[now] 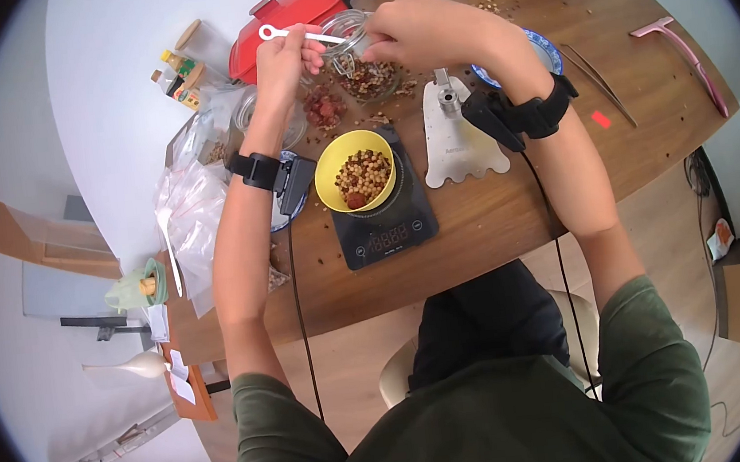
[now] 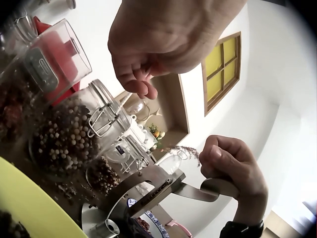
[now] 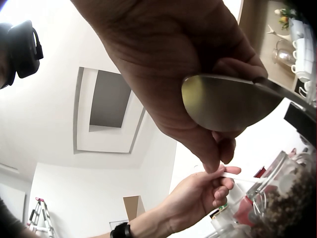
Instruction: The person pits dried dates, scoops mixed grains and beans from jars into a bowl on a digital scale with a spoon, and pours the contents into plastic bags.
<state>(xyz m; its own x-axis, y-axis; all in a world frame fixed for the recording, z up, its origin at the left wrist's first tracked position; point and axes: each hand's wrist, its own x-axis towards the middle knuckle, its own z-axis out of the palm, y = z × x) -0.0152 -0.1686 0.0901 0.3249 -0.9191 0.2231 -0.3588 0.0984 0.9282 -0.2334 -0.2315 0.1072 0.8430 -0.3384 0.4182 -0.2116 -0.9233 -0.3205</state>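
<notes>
My left hand pinches a white plastic spoon by its handle, the ringed end sticking out to the left. The spoon reaches over the mouth of a clip-top glass jar of mixed beans and grains; its far end is hidden. My right hand grips the raised metal lever of a steel hand cutter, whose scalloped base plate stands on the table. Nearer the body, a yellow bowl with beans and a reddish piece sits on a black kitchen scale.
A small container of reddish dried fruit is left of the jar. Behind stands a red lidded pot. Plastic bags lie at left; tweezers and a pink scraper at right. Loose beans dot the wooden table.
</notes>
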